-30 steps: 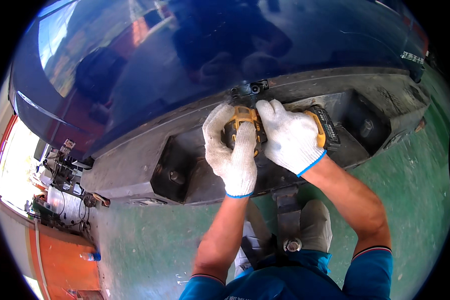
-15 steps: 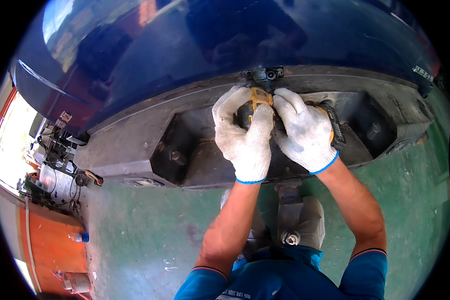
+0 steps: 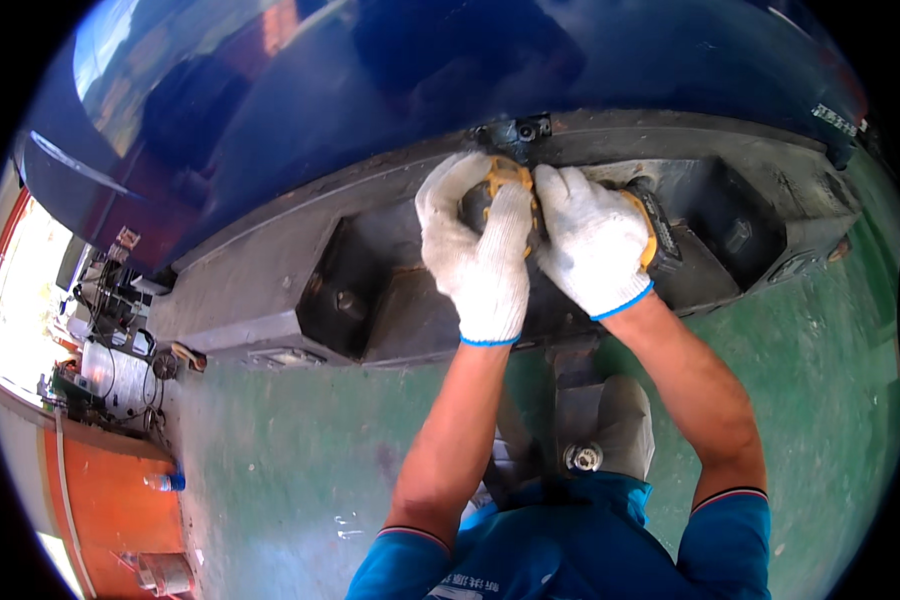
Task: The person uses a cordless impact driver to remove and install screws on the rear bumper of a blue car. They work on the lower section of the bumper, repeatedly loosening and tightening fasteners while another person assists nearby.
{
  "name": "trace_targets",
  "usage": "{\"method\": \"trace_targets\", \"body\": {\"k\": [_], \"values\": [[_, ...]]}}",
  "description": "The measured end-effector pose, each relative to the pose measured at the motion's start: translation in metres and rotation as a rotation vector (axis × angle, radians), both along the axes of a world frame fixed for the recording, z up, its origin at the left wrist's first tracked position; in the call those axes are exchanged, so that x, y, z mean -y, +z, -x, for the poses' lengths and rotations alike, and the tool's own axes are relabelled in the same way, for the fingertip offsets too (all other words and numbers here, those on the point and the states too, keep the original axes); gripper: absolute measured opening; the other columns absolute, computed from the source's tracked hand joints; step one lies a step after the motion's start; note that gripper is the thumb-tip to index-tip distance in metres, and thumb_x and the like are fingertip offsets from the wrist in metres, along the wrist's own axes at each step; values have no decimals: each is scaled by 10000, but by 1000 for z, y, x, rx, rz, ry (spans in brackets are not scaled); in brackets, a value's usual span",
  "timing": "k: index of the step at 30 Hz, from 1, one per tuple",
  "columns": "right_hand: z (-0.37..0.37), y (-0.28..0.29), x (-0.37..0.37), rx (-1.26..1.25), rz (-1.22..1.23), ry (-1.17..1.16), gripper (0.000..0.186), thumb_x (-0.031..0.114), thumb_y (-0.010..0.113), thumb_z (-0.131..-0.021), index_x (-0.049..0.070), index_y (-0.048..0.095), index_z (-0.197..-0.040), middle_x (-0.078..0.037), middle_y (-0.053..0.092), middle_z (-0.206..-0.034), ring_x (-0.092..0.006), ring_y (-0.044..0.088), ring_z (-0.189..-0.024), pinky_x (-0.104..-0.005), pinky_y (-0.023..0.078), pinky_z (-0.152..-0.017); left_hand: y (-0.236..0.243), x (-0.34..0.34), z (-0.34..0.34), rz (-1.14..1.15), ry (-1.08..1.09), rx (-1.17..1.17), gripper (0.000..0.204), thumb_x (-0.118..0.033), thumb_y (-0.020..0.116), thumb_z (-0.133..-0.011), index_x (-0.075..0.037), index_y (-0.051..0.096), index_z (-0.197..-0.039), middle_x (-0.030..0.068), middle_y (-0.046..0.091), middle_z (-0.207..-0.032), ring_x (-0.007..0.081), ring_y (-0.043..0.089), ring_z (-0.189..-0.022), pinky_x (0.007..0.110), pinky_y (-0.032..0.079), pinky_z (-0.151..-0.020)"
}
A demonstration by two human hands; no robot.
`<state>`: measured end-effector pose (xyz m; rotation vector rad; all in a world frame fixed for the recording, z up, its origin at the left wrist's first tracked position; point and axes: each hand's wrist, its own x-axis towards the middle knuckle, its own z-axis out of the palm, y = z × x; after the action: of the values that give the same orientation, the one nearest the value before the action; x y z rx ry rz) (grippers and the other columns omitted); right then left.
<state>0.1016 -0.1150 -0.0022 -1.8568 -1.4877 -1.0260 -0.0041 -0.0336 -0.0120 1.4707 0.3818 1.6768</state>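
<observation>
A yellow-and-black cordless power tool [image 3: 510, 173] is held in both my hands over a dark grey metal bumper [image 3: 230, 290]. My left hand [image 3: 478, 245], in a white knit glove with a blue cuff, wraps round the tool's head, thumb on the near side. Closed round its grip is my right hand [image 3: 595, 240], gloved the same way. The tool's black battery [image 3: 663, 228] sticks out to the right of that hand. Just beyond the tool, a small black latch fitting [image 3: 526, 130] sits at the bumper's far edge. The tool's working tip is hidden.
Beyond the bumper rises a glossy dark blue vehicle panel [image 3: 420, 60]. Recesses in the bumper hold a left bolt [image 3: 345, 302] and a right one [image 3: 738, 235]. A metal post with a round end [image 3: 583, 457] juts toward me. Cables and equipment [image 3: 115, 330] stand left, near an orange cabinet [image 3: 115, 490].
The whole view has shifted slightly, so the bumper and vehicle appear higher and a little left. Both hands keep their grip on the power tool, which looks tilted slightly more.
</observation>
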Motion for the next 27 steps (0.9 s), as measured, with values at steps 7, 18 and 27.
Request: {"method": "trace_targets", "body": {"k": [7,18,27], "values": [[5,-7,-8,62,-157,5,449,266,848,-800,112,674,-1183,-66,667,-942,-267,744,-775,-412,599,-685,14,8,-2,94,-13,-28,373,-128,863,-932,13,761,-1262,90,735,-1224,174,701,-1097,327,584,-983],[-30,-33,-13,122,-290,200,359,212,779,-963,76,763,-1295,-116,798,-1109,-297,790,-826,-378,630,-708,9,8,-17,-137,179,108,390,-127,864,-794,-25,714,-1139,173,651,-1218,336,666,-1127,435,553,-1021],[-18,-50,-22,-17,-126,-11,533,286,674,-1060,63,611,-1539,-149,735,-1412,-327,749,-1198,-402,610,-943,13,14,-18,-34,115,203,348,88,729,-774,4,674,-1108,197,576,-1270,375,639,-1130,437,555,-960]]}}
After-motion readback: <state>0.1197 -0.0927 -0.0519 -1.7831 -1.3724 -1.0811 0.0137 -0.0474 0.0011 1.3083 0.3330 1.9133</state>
